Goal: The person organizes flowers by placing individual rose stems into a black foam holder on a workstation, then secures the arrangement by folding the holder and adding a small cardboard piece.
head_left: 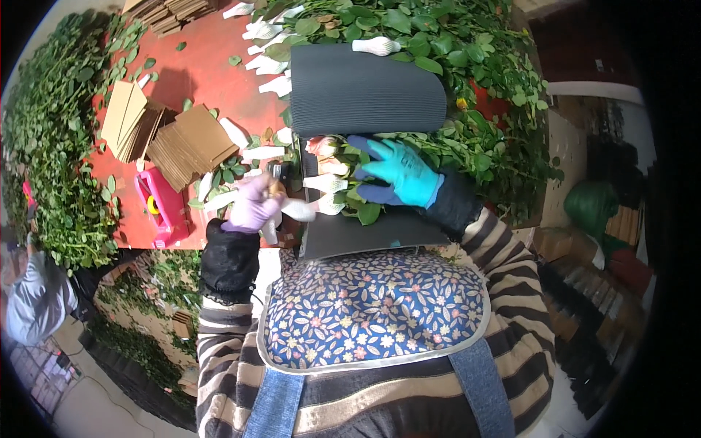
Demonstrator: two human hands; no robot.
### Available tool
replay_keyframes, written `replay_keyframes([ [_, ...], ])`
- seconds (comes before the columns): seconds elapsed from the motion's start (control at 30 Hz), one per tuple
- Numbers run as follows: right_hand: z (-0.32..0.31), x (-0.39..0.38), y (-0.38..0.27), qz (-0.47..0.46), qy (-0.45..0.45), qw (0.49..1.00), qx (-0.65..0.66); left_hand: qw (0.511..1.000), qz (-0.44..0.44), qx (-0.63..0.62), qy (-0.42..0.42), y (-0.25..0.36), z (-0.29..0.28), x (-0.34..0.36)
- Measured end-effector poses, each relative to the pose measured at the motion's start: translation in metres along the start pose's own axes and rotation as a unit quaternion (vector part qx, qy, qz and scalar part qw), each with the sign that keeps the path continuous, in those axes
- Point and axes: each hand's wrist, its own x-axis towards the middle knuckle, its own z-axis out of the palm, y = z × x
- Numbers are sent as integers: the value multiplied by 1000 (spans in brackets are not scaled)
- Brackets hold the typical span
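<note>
My left hand (252, 204) in a lilac glove is closed beside a black fixture (285, 172), with a small tan item and a blurred white piece at its fingers; I cannot make out what it grips. My right hand (396, 175) in a blue glove with dark fingertips has its fingers spread over rose stems and leaves (369, 212). Just left of it lie a pale pink rose (321, 146) and white netted buds (325, 204). A ribbed dark mat (365, 91) is behind my hands, and a flat dark panel (372, 237) is in front.
The red table (197, 51) holds cardboard pieces (190, 146), a pink tape dispenser (162, 208), netted buds (274, 87) and foliage piles (489, 117). Another person (40, 299) in a pale top is at the far left. Boxes (553, 242) stand at the right.
</note>
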Motion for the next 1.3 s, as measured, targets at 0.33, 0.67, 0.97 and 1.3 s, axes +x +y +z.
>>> replay_keyframes([
  [0.33, 27, -6, -2, 24, -74, 975, -207, 938, 25, 319, 136, 0, 19, 10],
  [0.67, 27, -1, -5, 23, -72, 966, -246, 956, -2, 291, 38, 15, 52, 28],
  [0.97, 29, -4, -2, 22, -64, 972, -226, 822, -347, 452, -4, -12, -59, -178],
  [1.3, -16, 8, -19, -19, -65, 995, -78, 920, 42, 390, 8, 25, 38, -19],
])
